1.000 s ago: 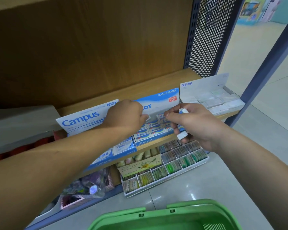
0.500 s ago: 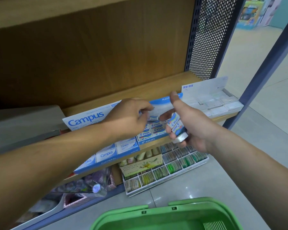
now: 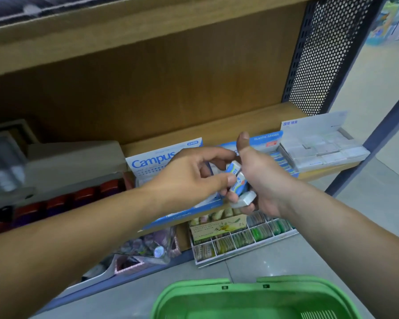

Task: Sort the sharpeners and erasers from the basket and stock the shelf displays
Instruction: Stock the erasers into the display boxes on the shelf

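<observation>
Erasers [image 3: 237,183], smooth sleeved blocks, in right hand [image 3: 263,180] with curled fingers [image 3: 232,199]; left hand [image 3: 189,178] fingers [image 3: 225,180] pinching one.

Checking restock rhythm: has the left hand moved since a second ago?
Yes. The left hand has pulled back from the Pilot display box toward the person, now pinching the Pilot erasers in the grip of the right hand.

I stand in a stationery shop, wooden display shelf [image 3: 240,122] before me, open Campus carton [image 3: 148,162] and plastic eraser carton [image 3: 265,137] facing out, perforated metal end panel [image 3: 327,54], green shopping basket [image 3: 194,291] on the pale tiled aisle floor [image 3: 366,203] below me
</observation>
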A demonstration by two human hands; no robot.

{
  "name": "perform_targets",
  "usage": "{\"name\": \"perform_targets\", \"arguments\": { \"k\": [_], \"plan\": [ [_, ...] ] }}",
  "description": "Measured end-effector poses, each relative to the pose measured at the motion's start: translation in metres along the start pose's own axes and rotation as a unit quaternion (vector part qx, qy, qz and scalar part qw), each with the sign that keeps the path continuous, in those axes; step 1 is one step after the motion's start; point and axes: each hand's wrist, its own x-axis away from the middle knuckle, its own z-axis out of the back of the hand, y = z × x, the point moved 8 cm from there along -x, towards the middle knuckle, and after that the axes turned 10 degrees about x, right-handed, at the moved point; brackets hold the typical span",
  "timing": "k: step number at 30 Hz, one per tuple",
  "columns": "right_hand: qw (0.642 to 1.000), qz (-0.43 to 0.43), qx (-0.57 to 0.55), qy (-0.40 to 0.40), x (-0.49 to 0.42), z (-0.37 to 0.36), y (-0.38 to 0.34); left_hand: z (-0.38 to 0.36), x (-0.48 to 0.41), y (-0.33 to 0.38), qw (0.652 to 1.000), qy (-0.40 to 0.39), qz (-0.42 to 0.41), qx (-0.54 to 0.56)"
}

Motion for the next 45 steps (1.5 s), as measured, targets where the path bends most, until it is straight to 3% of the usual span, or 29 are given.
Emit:
{"name": "perform_targets", "arguments": {
  "k": [6, 9, 13, 17, 23, 27, 34, 40, 45],
  "plan": [
    [0.993, -0.013, -0.102, 0.059, -0.012, 0.004, -0.009, -0.009, 0.009, -0.007, 0.999, -0.05, 0.02, 0.004],
    [0.985, 0.025, -0.168, 0.014, -0.009, -0.005, -0.02, -0.004, 0.006, -0.007, 1.0, -0.008, -0.018, -0.02],
    [0.983, 0.095, -0.143, -0.068, -0.005, -0.006, -0.028, 0.0, 0.004, -0.005, 0.999, -0.003, 0.007, 0.046],
    [0.982, 0.125, -0.141, -0.031, -0.003, 0.006, -0.029, 0.006, 0.004, -0.006, 0.998, 0.043, 0.031, 0.047],
    [0.958, 0.084, -0.274, 0.003, -0.011, 0.021, -0.019, 0.01, 0.0, -0.007, 0.99, 0.102, 0.044, 0.084],
    [0.98, 0.074, -0.157, 0.094, -0.015, 0.046, -0.006, 0.023, -0.007, -0.015, 0.974, 0.154, 0.071, 0.149],
    [0.997, 0.05, -0.064, -0.007, -0.003, 0.044, 0.002, 0.003, -0.01, -0.014, 0.946, 0.074, 0.098, 0.299],
    [0.994, 0.092, -0.033, -0.04, 0.006, 0.068, 0.008, -0.012, -0.021, -0.006, 0.978, 0.073, 0.081, 0.178],
    [0.992, 0.12, -0.046, -0.015, 0.019, 0.097, 0.012, -0.039, -0.036, 0.01, 0.986, 0.055, 0.092, 0.127]
  ]
}}
